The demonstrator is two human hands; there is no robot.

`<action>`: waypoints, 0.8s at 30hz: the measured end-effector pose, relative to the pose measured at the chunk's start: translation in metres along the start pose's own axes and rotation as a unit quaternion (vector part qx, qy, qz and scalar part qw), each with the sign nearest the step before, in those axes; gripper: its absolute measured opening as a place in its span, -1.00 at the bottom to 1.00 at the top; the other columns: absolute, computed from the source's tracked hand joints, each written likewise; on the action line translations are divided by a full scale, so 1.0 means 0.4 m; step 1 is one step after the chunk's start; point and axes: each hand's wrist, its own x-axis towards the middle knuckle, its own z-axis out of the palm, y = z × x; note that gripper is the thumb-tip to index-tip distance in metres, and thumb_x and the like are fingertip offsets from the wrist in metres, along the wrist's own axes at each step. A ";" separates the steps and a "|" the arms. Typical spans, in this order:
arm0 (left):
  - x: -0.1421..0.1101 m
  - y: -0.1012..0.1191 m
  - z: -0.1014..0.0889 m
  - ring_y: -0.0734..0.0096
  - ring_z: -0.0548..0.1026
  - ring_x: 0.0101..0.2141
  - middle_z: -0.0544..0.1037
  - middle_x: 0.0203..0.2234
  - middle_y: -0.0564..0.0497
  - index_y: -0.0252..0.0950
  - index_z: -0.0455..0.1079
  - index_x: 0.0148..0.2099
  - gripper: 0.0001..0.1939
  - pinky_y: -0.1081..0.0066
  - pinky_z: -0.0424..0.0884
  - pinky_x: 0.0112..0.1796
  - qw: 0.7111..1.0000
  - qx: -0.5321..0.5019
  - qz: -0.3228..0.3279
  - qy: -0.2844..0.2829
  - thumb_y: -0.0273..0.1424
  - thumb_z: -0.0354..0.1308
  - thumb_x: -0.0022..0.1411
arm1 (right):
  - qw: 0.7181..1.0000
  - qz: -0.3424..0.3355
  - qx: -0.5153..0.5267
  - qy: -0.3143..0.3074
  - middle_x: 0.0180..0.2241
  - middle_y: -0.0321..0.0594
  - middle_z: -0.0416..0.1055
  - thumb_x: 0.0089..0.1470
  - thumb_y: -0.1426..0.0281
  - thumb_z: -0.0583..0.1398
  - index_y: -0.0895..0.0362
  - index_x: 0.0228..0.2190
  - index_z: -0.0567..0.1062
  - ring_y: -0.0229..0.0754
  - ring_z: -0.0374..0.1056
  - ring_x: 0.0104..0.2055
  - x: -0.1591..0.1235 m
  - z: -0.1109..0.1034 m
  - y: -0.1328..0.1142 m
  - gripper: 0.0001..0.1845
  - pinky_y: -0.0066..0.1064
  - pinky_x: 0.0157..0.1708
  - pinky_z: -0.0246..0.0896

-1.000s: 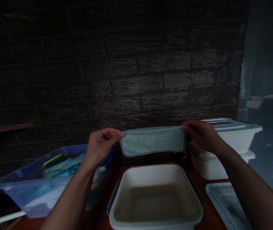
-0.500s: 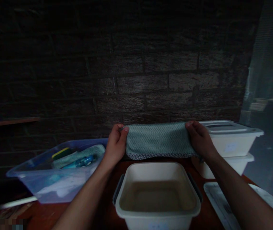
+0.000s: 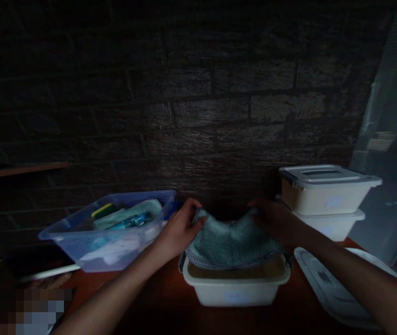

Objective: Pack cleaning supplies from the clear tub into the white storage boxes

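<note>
A reddish-brown table (image 3: 170, 300) is supporting an off-white tub (image 3: 236, 294). From the lower corners, the left forearm (image 3: 122, 286) and right forearm (image 3: 352, 269) are slanting inward. A green cloth (image 3: 233, 243) is sagging between the hands, above the tub's opening. The left hand (image 3: 183, 226) is pinching one upper corner, thumb facing the viewer; the shadowed right hand (image 3: 277, 219) is gripping the other.

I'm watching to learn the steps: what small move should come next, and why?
Probably lower the left hand and right hand slightly, together: the greenish cloth hangs sagging between them, over the open white container, which has no lid on.
</note>
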 end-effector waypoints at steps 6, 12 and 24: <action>0.004 -0.004 0.053 0.27 0.54 -0.33 0.51 -0.36 0.07 -0.17 0.24 0.11 -0.71 0.37 0.28 -0.34 0.990 0.111 0.026 -0.086 -0.37 0.12 0.37 | 0.994 0.009 -0.083 -0.074 -0.06 -0.07 0.54 0.23 0.38 0.20 0.06 0.10 0.52 0.00 0.44 0.02 -0.004 0.039 -0.044 -0.59 -0.25 0.01 0.26; 0.001 0.031 0.055 0.14 0.61 -0.19 0.59 -0.21 -0.08 -0.20 0.20 0.23 -0.63 0.30 0.42 -0.23 0.963 0.229 0.004 -0.140 -0.43 0.05 0.41 | 0.987 -0.008 -0.127 -0.094 -0.04 -0.10 0.55 0.24 0.49 0.16 0.07 -0.03 0.57 -0.08 0.46 0.02 0.004 0.074 -0.076 -0.70 -0.34 -0.03 0.30; -0.028 0.106 0.084 -0.04 0.56 -0.07 0.58 -0.09 -0.18 -0.30 0.52 0.03 -0.71 0.05 0.53 -0.08 0.891 0.346 0.101 -0.275 -0.49 0.15 0.28 | 0.928 -0.111 -0.285 -0.211 -0.14 0.03 0.58 0.19 0.44 0.24 0.17 -0.24 0.62 0.07 0.52 -0.13 -0.004 0.104 -0.123 -0.86 -0.17 -0.20 0.39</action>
